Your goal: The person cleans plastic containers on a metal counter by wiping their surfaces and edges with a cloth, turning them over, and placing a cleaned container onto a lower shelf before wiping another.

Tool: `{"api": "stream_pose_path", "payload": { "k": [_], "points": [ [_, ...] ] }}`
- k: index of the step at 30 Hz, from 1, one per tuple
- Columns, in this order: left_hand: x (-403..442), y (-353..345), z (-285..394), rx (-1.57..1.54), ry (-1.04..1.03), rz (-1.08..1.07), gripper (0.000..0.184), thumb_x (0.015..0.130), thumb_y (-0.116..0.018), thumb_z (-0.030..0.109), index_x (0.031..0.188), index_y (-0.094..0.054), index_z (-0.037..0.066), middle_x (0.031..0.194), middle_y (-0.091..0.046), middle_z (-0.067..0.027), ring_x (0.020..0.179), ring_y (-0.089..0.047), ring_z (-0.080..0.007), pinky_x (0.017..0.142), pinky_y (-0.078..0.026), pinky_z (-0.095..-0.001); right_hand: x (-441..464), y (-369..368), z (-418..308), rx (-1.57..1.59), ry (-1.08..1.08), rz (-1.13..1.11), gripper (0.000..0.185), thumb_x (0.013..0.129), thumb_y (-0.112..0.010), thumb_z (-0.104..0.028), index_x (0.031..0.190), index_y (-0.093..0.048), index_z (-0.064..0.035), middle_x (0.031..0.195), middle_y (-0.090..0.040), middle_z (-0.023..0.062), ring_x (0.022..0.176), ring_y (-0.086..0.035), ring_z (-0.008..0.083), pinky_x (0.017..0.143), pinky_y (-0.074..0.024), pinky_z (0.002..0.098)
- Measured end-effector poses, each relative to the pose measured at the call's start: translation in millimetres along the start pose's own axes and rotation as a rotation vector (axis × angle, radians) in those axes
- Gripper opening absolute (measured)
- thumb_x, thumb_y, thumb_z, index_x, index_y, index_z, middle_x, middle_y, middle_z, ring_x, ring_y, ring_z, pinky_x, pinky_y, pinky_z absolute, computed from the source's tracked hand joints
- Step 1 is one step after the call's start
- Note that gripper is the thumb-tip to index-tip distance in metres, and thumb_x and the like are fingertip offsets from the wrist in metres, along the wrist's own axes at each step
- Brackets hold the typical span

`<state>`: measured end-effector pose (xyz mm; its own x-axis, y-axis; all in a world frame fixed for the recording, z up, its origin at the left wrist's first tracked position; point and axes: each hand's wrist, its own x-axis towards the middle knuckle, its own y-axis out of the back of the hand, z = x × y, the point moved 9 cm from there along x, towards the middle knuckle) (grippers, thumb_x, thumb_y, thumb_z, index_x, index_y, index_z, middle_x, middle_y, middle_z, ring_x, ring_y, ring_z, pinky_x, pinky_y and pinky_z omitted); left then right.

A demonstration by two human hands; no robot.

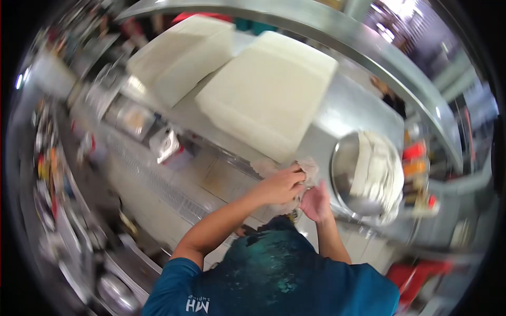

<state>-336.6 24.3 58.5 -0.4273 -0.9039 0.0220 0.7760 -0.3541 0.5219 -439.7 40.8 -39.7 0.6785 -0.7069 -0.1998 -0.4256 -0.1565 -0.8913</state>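
Note:
My left hand (284, 185) is closed on a crumpled, pale beige cloth (309, 166), which hangs down around and between my hands. Close beside it, my right hand (315, 203) has its palm turned toward the cloth and its fingers stretched out; they are slightly blurred. Both hands are at the front edge of a steel table (348, 105). Just beyond them lies a large white slab-like block (269, 89). On the right, a round metal bowl (343, 168) holds folded whitish cloths (377, 174).
A second white block (182, 55) stands farther left on the table. Bottles with red and orange parts (415, 158) stand right of the bowl. A steel shelf (369, 45) curves above the table's far side. Behind, at left, runs a cluttered counter (68, 253) beyond the tiled floor.

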Motion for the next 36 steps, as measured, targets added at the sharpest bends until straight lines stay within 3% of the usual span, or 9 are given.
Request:
{"api": "stream_pose_path", "payload": {
  "k": [5,8,12,14,20,22,26,28,36],
  "points": [
    [-1,64,4,0.028,-0.039,-0.27,0.023,0.091,-0.058,0.019,0.101,-0.069,0.002,0.114,-0.066,-0.0165,0.105,-0.062,-0.035,0.092,-0.049,-0.0391,5,26,10,-0.088,0.395,0.397,0.03,0.1,-0.053,-0.023,0.124,-0.055,-0.0051,0.113,-0.066,0.0077,0.103,-0.065,0.0196,0.086,-0.054,0.0345],
    [39,184,-20,0.19,-0.023,0.252,0.026,0.092,-0.064,0.018,0.113,-0.068,0.004,0.119,-0.068,-0.0107,0.111,-0.063,-0.0212,0.099,-0.045,-0.0328,3,27,-18,-0.014,0.585,0.423,0.025,0.099,-0.056,-0.02,0.119,-0.057,-0.0054,0.111,-0.065,0.0069,0.1,-0.064,0.018,0.084,-0.0535,0.0338],
    [112,299,-127,0.808,0.248,0.527,0.056,0.097,-0.05,0.041,0.138,-0.049,0.003,0.138,-0.052,-0.0228,0.126,-0.05,-0.0384,0.111,-0.034,-0.0418,42,82,4,-0.119,0.67,0.531,0.026,0.099,-0.057,-0.022,0.119,-0.056,-0.006,0.108,-0.062,0.0036,0.098,-0.06,0.0124,0.079,-0.0473,0.0259],
    [123,314,-190,0.816,0.518,0.507,0.069,0.097,-0.041,0.053,0.145,-0.04,0.004,0.139,-0.048,-0.0277,0.129,-0.046,-0.0434,0.112,-0.032,-0.0446,74,62,11,-0.651,0.682,0.494,0.031,0.098,-0.055,-0.022,0.122,-0.053,-0.0019,0.117,-0.057,0.0093,0.11,-0.055,0.0183,0.091,-0.0439,0.0313],
    [118,292,-168,0.911,0.55,0.471,0.071,0.099,-0.037,0.055,0.145,-0.039,0.001,0.135,-0.05,-0.03,0.128,-0.046,-0.0451,0.108,-0.036,-0.0473,117,25,-72,-0.814,1.028,0.694,0.049,0.101,-0.047,-0.027,0.138,-0.041,0.0051,0.138,-0.047,0.0231,0.135,-0.04,0.0339,0.114,-0.0266,0.0401],
    [117,293,-165,0.918,0.507,0.485,0.07,0.099,-0.038,0.054,0.144,-0.04,0.0,0.134,-0.05,-0.0295,0.126,-0.047,-0.0452,0.106,-0.037,-0.0474,191,57,-129,-0.921,0.652,0.672,0.058,0.105,-0.035,-0.03,0.149,-0.026,0.0058,0.157,-0.018,0.0285,0.147,-0.02,0.0366,0.12,-0.0139,0.0403],
    [113,296,-166,0.925,0.514,0.509,0.069,0.098,-0.042,0.054,0.142,-0.043,0.001,0.135,-0.05,-0.0285,0.124,-0.049,-0.0448,0.104,-0.039,-0.0476,334,103,-318,-1.376,0.984,0.782,0.05,0.106,-0.028,-0.03,0.141,-0.041,0.0027,0.148,-0.04,0.0225,0.14,-0.034,0.0344,0.118,-0.0233,0.0386],
    [114,295,-161,0.896,0.511,0.515,0.068,0.098,-0.043,0.054,0.141,-0.044,0.001,0.135,-0.049,-0.0282,0.124,-0.049,-0.0443,0.104,-0.04,-0.0475,343,112,-351,-1.034,0.784,0.737,0.058,0.102,-0.031,-0.042,0.139,-0.045,0.0005,0.143,-0.047,0.0219,0.136,-0.04,0.0346,0.113,-0.0303,0.0379],
    [110,295,-156,0.775,0.671,0.546,0.071,0.096,-0.045,0.058,0.146,-0.039,0.008,0.139,-0.046,-0.0271,0.129,-0.045,-0.0431,0.106,-0.039,-0.0481,242,144,-216,-1.311,0.628,0.794,0.025,0.089,-0.058,-0.027,0.093,-0.062,-0.0019,0.085,-0.064,0.0201,0.083,-0.062,0.0336,0.077,-0.0486,0.0412]
  ]
}}
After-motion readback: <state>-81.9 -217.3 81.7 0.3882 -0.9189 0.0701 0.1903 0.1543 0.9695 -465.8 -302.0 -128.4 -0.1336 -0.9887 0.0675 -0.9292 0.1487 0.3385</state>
